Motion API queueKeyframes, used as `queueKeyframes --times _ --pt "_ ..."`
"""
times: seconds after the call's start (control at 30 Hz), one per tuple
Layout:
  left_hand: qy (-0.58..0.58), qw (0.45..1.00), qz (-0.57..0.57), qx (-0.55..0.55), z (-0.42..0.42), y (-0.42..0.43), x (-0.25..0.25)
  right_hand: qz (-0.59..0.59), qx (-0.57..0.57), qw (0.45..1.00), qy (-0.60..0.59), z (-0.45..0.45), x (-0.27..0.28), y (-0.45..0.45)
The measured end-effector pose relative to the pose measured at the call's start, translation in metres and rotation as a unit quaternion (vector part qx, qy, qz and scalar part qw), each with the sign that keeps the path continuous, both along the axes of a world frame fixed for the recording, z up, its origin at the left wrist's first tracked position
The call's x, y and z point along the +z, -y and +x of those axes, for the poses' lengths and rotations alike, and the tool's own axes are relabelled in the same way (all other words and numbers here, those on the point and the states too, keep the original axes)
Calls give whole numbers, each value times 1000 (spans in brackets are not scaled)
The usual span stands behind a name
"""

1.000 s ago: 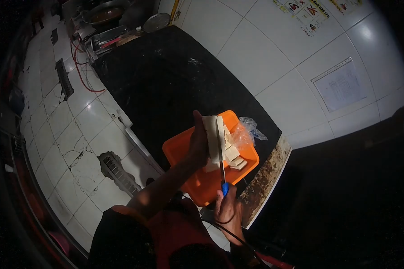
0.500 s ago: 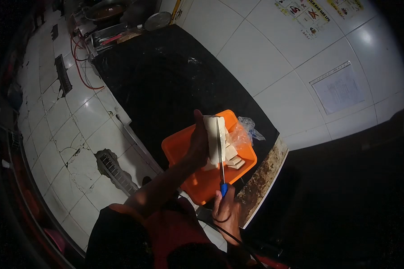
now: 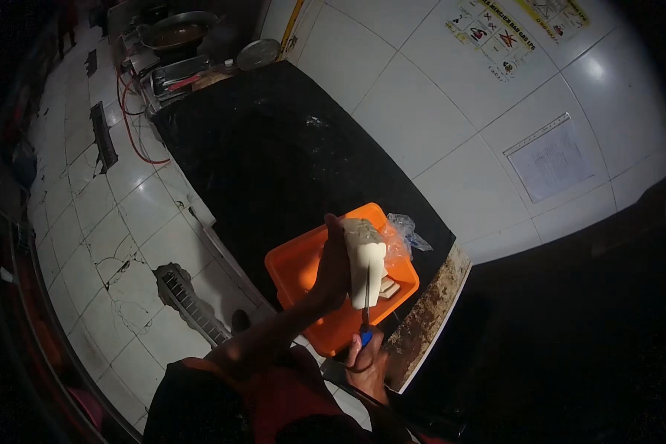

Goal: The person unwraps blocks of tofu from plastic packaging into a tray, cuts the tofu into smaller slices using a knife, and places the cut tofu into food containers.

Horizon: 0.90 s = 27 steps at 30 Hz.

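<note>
My left hand is closed around the left side of a pale block of tofu, holding it upright over an orange plastic tray. In my right hand is a knife by its blue handle. Its thin blade lies lengthwise against the face of the tofu, pointing away from me; whether it has cut in cannot be made out. Cut slices rest in the tray's right side, partly hidden by the block. Clear crumpled plastic hangs at the tray's far right edge.
The tray sits at the near end of a black countertop, by a stained, worn edge. A wok, metal trays and a red hose are farther off. A tiled wall runs along the right.
The tofu block is now tilted, showing its wrinkled far end and a broader face. The knife and right hand sit slightly lower, and the view has shifted a little.
</note>
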<state>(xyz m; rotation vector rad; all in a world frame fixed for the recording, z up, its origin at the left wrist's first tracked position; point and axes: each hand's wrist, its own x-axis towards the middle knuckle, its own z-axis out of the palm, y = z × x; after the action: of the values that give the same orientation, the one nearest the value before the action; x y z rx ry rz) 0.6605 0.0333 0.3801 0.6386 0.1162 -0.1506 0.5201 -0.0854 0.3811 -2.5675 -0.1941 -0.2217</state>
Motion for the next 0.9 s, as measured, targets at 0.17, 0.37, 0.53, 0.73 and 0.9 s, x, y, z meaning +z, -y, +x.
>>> queueKeyframes --times 0.17,0.37,0.53,0.73,0.9 --pt "44 999 -14 -16 -5 0 3 -11 1 1000 11 0 -3 0" --pt "65 997 -15 -36 -16 -2 15 -28 -3 1000 6 2 -1 -1" --pt "101 994 23 -44 -19 -6 20 -14 -10 1000 -17 4 -6 -2" --pt "91 992 62 -57 -19 -10 17 -22 -5 1000 -13 8 -3 -4" --pt "95 981 162 -45 4 -11 -27 15 -1 998 -68 12 19 -9"
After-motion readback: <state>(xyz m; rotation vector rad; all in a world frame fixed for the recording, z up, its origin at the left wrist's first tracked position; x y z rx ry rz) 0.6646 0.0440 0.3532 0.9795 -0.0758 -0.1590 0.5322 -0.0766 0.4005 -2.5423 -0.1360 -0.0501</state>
